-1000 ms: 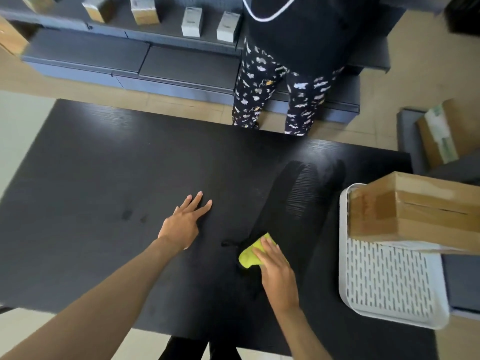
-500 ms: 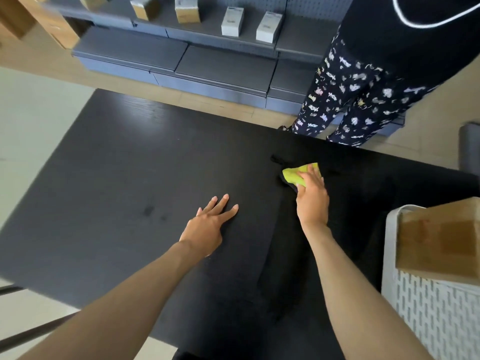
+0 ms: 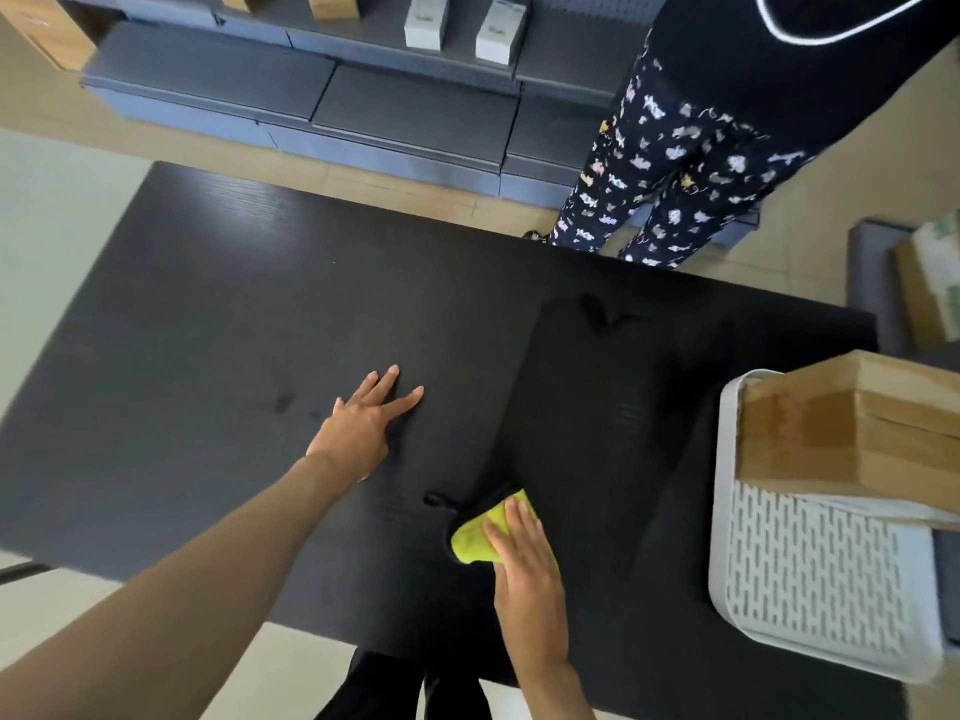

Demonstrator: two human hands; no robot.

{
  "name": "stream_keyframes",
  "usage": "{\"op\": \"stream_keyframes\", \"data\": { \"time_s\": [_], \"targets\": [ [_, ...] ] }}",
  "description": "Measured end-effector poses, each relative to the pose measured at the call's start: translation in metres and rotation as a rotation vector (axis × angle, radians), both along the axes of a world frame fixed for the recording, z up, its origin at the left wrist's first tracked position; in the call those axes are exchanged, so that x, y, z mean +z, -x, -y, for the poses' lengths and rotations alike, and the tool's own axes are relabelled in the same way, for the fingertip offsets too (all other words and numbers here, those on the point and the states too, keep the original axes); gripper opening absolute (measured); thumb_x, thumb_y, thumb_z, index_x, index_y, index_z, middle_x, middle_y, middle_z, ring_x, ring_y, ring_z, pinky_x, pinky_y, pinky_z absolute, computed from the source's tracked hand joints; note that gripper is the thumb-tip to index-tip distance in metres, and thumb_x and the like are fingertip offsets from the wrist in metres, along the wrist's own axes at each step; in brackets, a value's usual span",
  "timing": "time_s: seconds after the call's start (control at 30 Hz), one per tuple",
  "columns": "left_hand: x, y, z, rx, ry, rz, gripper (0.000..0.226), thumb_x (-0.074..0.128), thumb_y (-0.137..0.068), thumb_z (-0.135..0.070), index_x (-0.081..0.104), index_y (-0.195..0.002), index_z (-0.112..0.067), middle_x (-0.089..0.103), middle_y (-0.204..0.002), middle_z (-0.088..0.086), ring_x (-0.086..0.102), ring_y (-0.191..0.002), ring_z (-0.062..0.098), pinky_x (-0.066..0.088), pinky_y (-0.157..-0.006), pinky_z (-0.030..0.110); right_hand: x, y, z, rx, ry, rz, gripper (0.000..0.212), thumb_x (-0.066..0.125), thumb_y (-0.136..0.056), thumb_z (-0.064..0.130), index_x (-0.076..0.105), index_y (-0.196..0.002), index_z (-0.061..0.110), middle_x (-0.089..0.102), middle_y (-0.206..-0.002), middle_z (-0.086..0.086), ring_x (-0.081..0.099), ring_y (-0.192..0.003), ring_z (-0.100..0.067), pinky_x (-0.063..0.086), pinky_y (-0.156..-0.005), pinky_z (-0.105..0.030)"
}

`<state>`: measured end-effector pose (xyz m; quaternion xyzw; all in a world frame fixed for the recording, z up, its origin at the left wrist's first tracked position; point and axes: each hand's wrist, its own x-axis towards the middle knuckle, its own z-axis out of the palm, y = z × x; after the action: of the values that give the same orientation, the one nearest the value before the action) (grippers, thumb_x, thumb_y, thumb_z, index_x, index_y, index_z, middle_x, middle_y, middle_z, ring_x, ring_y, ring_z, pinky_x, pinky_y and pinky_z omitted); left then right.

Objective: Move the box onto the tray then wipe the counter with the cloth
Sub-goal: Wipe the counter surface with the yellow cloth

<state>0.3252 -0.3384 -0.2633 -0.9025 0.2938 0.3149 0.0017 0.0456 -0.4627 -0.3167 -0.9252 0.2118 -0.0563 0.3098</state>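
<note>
Your right hand [image 3: 524, 574] presses flat on the yellow cloth [image 3: 480, 537] near the front edge of the counter [image 3: 234, 330]; fingers lie extended, not curled around it. Your left hand [image 3: 358, 428] rests open on the counter, holding nothing. The box [image 3: 852, 423] sits on the tray [image 3: 821, 579] at your right. Keep the palm pressure even and overlap each pass with the darker damp band beside the cloth. The counter is matte black with fine grain; the cloth looks soft and folded; the tray is white slotted plastic; the box is cardboard.
</note>
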Motion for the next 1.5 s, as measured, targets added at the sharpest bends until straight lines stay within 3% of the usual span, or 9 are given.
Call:
{"op": "stream_keyframes", "data": {
  "time_s": [0.13, 0.37, 0.53, 0.8, 0.9, 0.97, 1.17, 1.3, 1.5],
  "targets": [
    [-0.010, 0.007, 0.001, 0.021, 0.052, 0.042, 0.089, 0.049, -0.090, 0.001, 0.012, -0.159, -0.043, -0.007, -0.171, -0.002, -0.006, -0.157, 0.026, 0.019, -0.120, 0.065, -0.002, -0.049, 0.023, -0.048, 0.019, 0.035, 0.056, 0.080, -0.081, -0.001, 0.069, -0.132, 0.021, 0.050, -0.157, -0.005, 0.041, -0.150, -0.019, 0.044, -0.117, -0.045],
    [-0.015, 0.003, -0.002, 0.002, 0.048, 0.031, 0.095, 0.053, -0.086, -0.004, 0.010, -0.158, -0.047, -0.010, -0.170, -0.005, -0.008, -0.157, 0.025, 0.017, -0.119, 0.064, -0.015, -0.219, 0.091, -0.188, 0.021, 0.068, 0.046, 0.069, -0.090, -0.003, 0.068, -0.131, 0.016, 0.049, -0.157, -0.012, 0.039, -0.151, -0.024, 0.032, -0.125, -0.042],
    [-0.014, 0.003, -0.002, 0.035, 0.078, 0.015, 0.094, 0.053, -0.085, -0.001, 0.013, -0.158, -0.046, -0.008, -0.170, -0.006, -0.008, -0.157, 0.023, 0.016, -0.120, 0.065, -0.013, -0.285, 0.139, -0.145, 0.033, 0.045, 0.038, 0.063, -0.098, 0.004, 0.067, -0.133, 0.016, 0.044, -0.161, -0.010, 0.036, -0.153, -0.028, 0.030, -0.126, -0.046],
    [0.004, -0.007, 0.001, 0.058, 0.051, -0.171, 0.088, 0.051, -0.089, -0.006, 0.012, -0.160, -0.041, -0.013, -0.170, -0.009, -0.012, -0.156, 0.018, 0.007, -0.124, 0.061, -0.008, -0.220, 0.079, -0.116, 0.094, 0.074, 0.044, 0.068, -0.093, 0.002, 0.066, -0.134, 0.015, 0.048, -0.158, -0.016, 0.039, -0.151, -0.032, 0.037, -0.121, -0.052],
    [0.022, -0.023, -0.002, 0.076, 0.053, -0.215, 0.080, 0.046, -0.093, -0.002, 0.012, -0.162, -0.024, -0.009, -0.170, -0.006, 0.002, -0.157, 0.016, 0.015, -0.125, 0.035, -0.006, -0.148, 0.022, -0.054, 0.081, 0.050, 0.050, 0.069, -0.093, 0.004, 0.062, -0.140, 0.020, 0.042, -0.162, -0.011, 0.032, -0.155, -0.024, 0.033, -0.125, -0.045],
    [0.023, -0.031, -0.015, 0.134, 0.055, -0.159, 0.076, 0.045, -0.094, -0.002, 0.015, -0.162, -0.020, -0.004, -0.171, -0.002, 0.014, -0.156, 0.018, 0.022, -0.121, 0.028, -0.002, -0.102, -0.013, -0.031, 0.038, 0.030, 0.054, 0.072, -0.091, 0.005, 0.062, -0.141, 0.022, 0.040, -0.164, -0.008, 0.030, -0.156, -0.020, 0.037, -0.122, -0.046],
    [0.010, -0.022, -0.034, 0.225, 0.036, -0.135, 0.095, 0.046, -0.083, 0.008, 0.014, -0.161, -0.036, -0.011, -0.170, -0.008, -0.006, -0.157, 0.018, 0.021, -0.122, 0.059, -0.005, -0.054, -0.046, 0.055, 0.029, 0.019, 0.063, 0.078, -0.083, -0.005, 0.065, -0.138, 0.022, 0.046, -0.160, -0.007, 0.036, -0.153, -0.022, 0.044, -0.117, -0.049],
    [0.010, -0.025, -0.031, 0.221, 0.028, -0.136, 0.098, 0.046, -0.081, 0.009, 0.012, -0.161, -0.036, -0.013, -0.169, -0.009, -0.007, -0.157, 0.018, 0.019, -0.122, 0.061, -0.002, -0.097, -0.024, 0.057, 0.005, 0.025, 0.061, 0.076, -0.083, -0.006, 0.066, -0.136, 0.022, 0.046, -0.160, -0.006, 0.036, -0.153, -0.021, 0.041, -0.119, -0.048],
    [0.005, -0.024, -0.032, 0.212, 0.021, -0.127, 0.103, 0.054, -0.080, 0.009, 0.009, -0.161, -0.037, -0.017, -0.169, -0.009, -0.009, -0.157, 0.018, 0.018, -0.123, 0.060, -0.002, -0.224, 0.036, -0.029, -0.049, 0.043, 0.052, 0.071, -0.086, -0.007, 0.069, -0.131, 0.019, 0.048, -0.158, -0.008, 0.038, -0.152, -0.021, 0.027, -0.127, -0.041]
  ]
}}
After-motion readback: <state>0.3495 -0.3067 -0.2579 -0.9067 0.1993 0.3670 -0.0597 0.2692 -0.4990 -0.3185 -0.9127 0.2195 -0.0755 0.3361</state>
